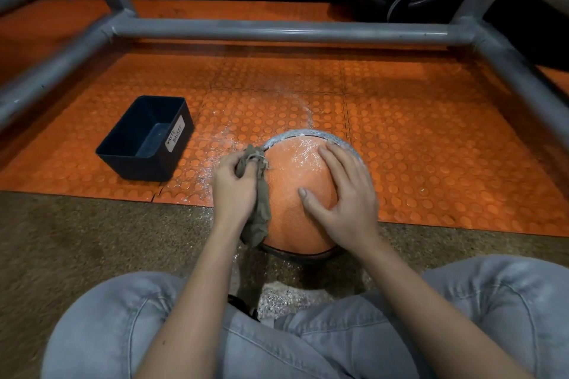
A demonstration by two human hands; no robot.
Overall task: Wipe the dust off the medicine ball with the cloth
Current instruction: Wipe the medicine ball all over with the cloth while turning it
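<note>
An orange medicine ball (292, 181) with a grey band along its far edge sits on the floor in front of my crossed legs. White dust speckles its far top. My left hand (235, 191) grips a crumpled olive-brown cloth (257, 215) against the ball's left side; the cloth hangs down below the hand. My right hand (345, 197) lies flat on the ball's right side with fingers spread and straight.
A dark blue bin (144, 138) labelled "waste basket" stands on the orange studded mat (431, 148) to the left of the ball. White dust is scattered on the mat around the ball. Grey metal frame tubes (277, 31) run across the back and both sides.
</note>
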